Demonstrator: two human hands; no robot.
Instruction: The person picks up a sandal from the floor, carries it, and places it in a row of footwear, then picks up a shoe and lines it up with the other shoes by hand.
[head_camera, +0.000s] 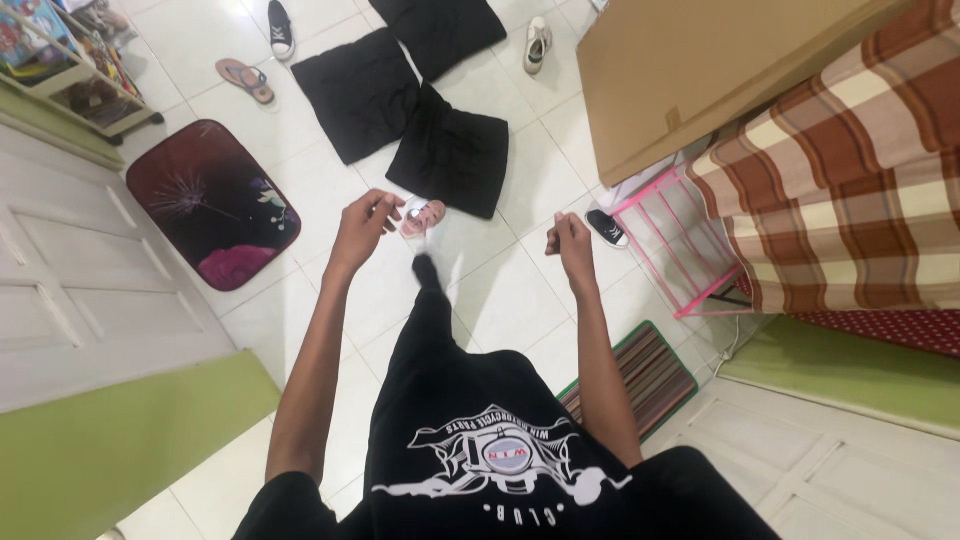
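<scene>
Head view: both arms stretched out over white tile floor (520, 290). Left hand (362, 222) pinched, fingers closed on a thin edge I cannot make out. Right hand (568, 238) curled into a loose fist, contents unclear. Three folded black cloths (450, 150) lie at 12 o'clock, the nearest with its long axis toward 1 o'clock. Dark floor mat (210, 205) at 10 o'clock.

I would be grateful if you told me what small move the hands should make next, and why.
Probably a step forward and a bend, lowering the left hand toward the nearest black cloth. Both it and the right hand are curled with nothing visibly held, well above the white tile floor, and that cloth lies flat just beyond them.
</scene>
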